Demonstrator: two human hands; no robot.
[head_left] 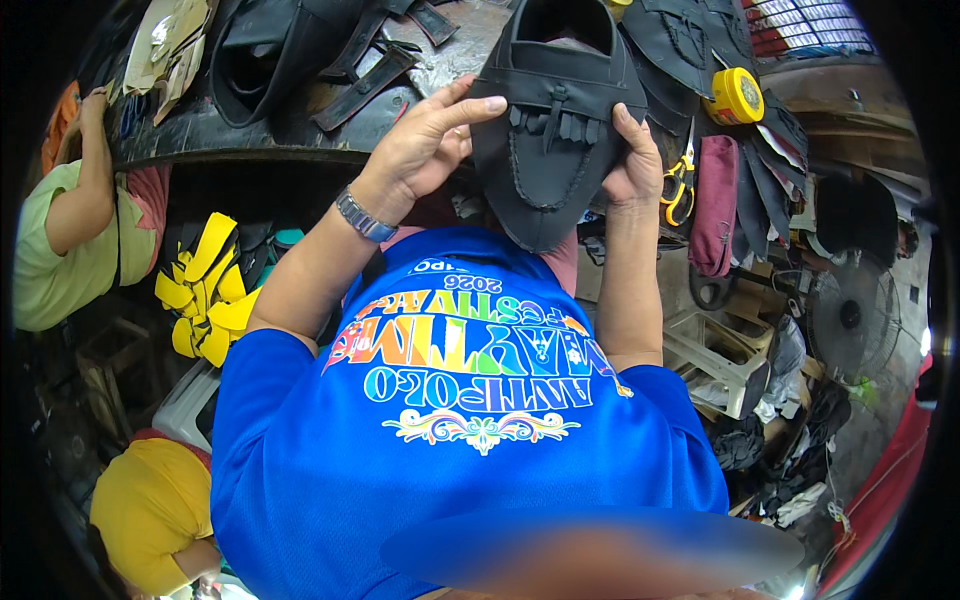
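A black leather shoe upper (545, 180), with a fringed strap, a small tassel and a stitched curved seam, is held up before my chest, toe toward me. My right hand (635, 165) grips its right edge, thumb on the front and fingers mostly hidden behind. At the left edge is my left hand (425, 145), thumb lying over the front and the index finger reaching to the edge; the other fingers curl beside it. A metal-banded watch (365, 216) is on my left wrist.
The dark workbench (290, 145) carries another black upper (262, 60) and black leather strips (365, 90). On the right are yellow-handled scissors (681, 190), a maroon pouch (713, 205) and a yellow round container (735, 97). Yellow pieces (208, 290) hang lower left. Another person (85, 220) stands left.
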